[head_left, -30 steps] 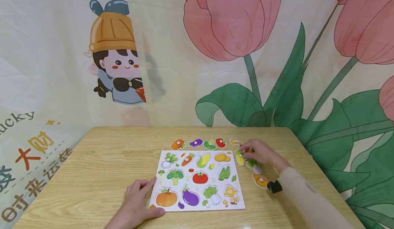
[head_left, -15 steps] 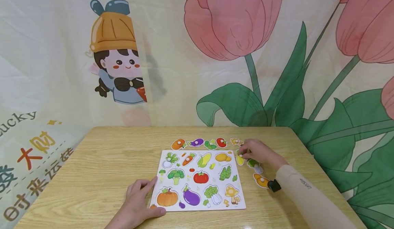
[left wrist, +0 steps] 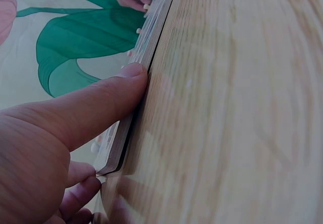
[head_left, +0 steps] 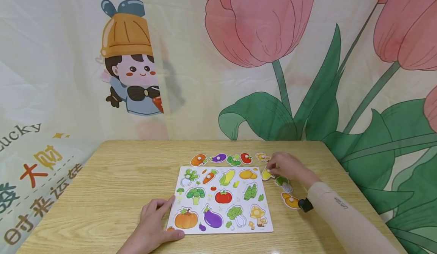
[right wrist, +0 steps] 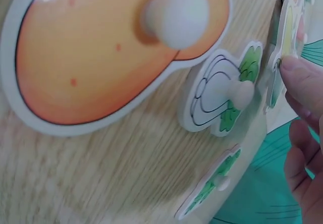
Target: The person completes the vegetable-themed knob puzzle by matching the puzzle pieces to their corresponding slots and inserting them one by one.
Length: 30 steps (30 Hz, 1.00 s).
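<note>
My left hand (head_left: 155,223) rests at the near left corner of a white vegetable puzzle board (head_left: 220,228). Its straight thumb (left wrist: 101,100) lies along the board's near edge, and the other fingers touch the left side. My right hand (head_left: 290,167) pinches the knob of a yellow corn puzzle piece (head_left: 266,175) just off the board's right edge. In the right wrist view, thumb and finger meet on the corn piece (right wrist: 286,35), which stands close to the board. A radish piece (head_left: 189,178) and a carrot piece (head_left: 209,177), both with knobs, sit in the board.
Behind the board lie an orange pumpkin piece (head_left: 198,160), an eggplant piece (head_left: 218,158), a broccoli piece (head_left: 233,160), a tomato piece (head_left: 246,158) and a mushroom piece (head_left: 261,157). To the right are a bok choy piece (head_left: 284,184), a potato piece (head_left: 290,200) and a leafy green piece (right wrist: 212,183).
My right hand has closed its fingertips on the corn piece's knob, and the piece has turned slightly. The left hand and board stay in place; the head view shifts a little.
</note>
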Each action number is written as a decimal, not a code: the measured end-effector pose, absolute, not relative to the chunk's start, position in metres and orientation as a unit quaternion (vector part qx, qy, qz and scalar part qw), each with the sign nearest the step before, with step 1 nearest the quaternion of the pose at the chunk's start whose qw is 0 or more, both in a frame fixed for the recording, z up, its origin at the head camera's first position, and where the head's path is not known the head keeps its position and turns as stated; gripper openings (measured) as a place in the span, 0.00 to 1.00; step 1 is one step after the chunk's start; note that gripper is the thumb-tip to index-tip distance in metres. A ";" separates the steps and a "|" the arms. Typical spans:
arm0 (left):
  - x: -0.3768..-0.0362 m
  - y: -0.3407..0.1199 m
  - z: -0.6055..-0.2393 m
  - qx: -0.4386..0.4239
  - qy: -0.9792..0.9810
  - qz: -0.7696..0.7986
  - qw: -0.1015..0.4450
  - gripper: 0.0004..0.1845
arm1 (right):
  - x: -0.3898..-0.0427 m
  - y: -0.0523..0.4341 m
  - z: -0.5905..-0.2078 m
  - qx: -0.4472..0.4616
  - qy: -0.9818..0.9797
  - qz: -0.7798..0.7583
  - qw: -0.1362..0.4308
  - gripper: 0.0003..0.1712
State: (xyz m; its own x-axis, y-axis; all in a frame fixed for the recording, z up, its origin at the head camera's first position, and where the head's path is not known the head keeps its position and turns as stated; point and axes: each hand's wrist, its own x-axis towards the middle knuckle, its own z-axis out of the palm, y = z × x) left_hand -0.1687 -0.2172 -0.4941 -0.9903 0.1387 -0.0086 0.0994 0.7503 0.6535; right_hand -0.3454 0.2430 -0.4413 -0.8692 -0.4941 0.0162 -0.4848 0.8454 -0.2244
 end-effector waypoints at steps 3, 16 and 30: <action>-0.169 -0.217 -0.494 0.066 0.936 0.345 0.027 0.64 | -0.344 0.242 -0.439 -0.241 0.965 -0.106 0.012 0.05; -0.169 -0.216 -0.493 0.063 0.938 0.339 0.025 0.64 | -0.336 0.233 -0.449 -0.155 0.978 -0.134 -0.045 0.05; -0.169 -0.215 -0.490 0.063 0.939 0.336 0.032 0.65 | -0.331 0.227 -0.453 -0.066 0.983 -0.163 -0.052 0.08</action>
